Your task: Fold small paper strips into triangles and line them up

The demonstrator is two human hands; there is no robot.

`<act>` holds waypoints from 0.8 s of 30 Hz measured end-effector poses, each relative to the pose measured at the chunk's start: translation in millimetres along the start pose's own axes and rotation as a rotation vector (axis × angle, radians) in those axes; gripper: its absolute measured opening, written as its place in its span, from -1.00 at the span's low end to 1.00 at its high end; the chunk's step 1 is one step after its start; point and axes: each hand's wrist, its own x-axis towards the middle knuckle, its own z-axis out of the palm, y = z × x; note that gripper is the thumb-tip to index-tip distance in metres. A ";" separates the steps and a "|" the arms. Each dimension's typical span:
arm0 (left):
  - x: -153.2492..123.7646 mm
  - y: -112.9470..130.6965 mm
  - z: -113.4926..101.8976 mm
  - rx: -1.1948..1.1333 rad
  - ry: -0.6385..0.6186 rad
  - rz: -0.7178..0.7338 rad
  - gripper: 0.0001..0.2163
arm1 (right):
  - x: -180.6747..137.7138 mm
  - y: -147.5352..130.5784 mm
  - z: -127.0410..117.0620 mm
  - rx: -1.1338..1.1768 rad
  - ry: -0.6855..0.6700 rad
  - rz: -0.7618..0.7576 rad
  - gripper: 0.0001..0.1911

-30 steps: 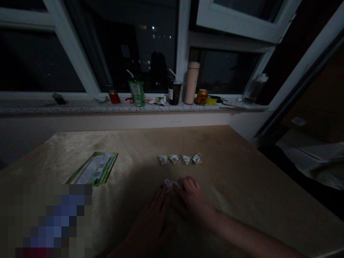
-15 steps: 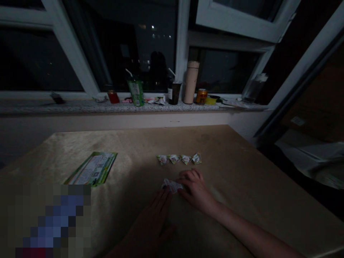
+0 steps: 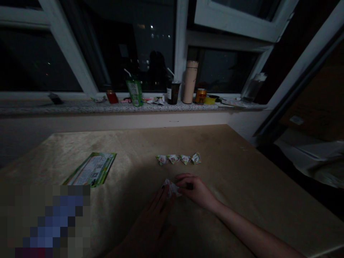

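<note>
Between my hands on the table lies a small folded wrapper [image 3: 172,189] with pale printing, partly covered by fingers. My left hand [image 3: 157,209] is in shadow, its fingers stretched out flat, with the tips resting on the wrapper's left side. Thumb and index finger of my right hand [image 3: 195,188] pinch the wrapper's right edge, and its other fingers are curled. Just beyond stands a row of several small triangular packets [image 3: 173,158], white and green with coloured print.
A flat green printed pouch [image 3: 96,169] lies on the left of the brown table [image 3: 228,154]. Along the windowsill [image 3: 113,108] stand a green cup [image 3: 134,92], a dark cup [image 3: 173,93], a pink flask [image 3: 190,82], an orange can [image 3: 200,96] and a red jar [image 3: 111,96]. A pixelated patch covers the lower left.
My right hand's fingers have curled in and the thumb and index finger have closed on the wrapper's edge. The wrapper has turned and changed outline. My left hand stays nearly in place.
</note>
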 end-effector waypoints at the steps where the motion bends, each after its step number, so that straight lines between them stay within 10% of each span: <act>1: -0.1 0.0 0.2 -0.002 0.005 0.002 -0.26 | -0.8 -1.4 -0.5 0.061 -0.019 0.008 -0.92; 24: 3.9 -4.3 -2.3 -0.072 -0.048 0.044 -0.18 | -18.7 -7.7 11.3 -0.311 0.172 0.052 -0.71</act>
